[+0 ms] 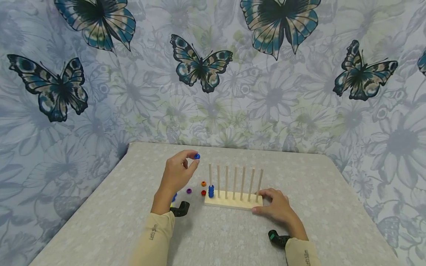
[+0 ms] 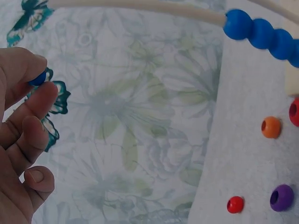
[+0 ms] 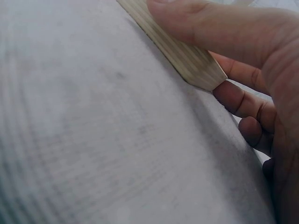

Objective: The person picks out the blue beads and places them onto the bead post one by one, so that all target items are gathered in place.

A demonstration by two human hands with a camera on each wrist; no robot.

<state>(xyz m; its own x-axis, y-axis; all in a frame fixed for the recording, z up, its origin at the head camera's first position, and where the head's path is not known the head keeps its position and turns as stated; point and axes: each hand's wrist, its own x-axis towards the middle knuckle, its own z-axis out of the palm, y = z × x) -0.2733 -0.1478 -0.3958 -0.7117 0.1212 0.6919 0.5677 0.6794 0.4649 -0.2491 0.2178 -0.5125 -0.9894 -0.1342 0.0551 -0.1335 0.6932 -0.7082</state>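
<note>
My left hand [image 1: 176, 171] pinches a blue bead [image 1: 197, 156] between thumb and forefinger, raised up and to the left of the wooden peg rack [image 1: 229, 201]. In the left wrist view the same bead [image 2: 37, 78] shows mostly covered by the fingertips, the other fingers loosely bent. Several blue beads [image 1: 211, 191] are stacked at the foot of the rack's leftmost peg [image 1: 210, 173]; the other pegs are bare. With my right hand [image 1: 274, 205] I grip the rack's right end, thumb along the front side [image 3: 187, 56] and fingers behind it.
Loose beads lie left of the rack: an orange one [image 1: 203, 183], red ones [image 1: 203, 193] [image 2: 235, 205] and a purple one [image 1: 189, 191]. Blue and yellow pieces are partly hidden behind my left wrist. A patterned cloth covers the table [image 1: 233, 236], with a butterfly-print backdrop [image 1: 213, 111] behind it.
</note>
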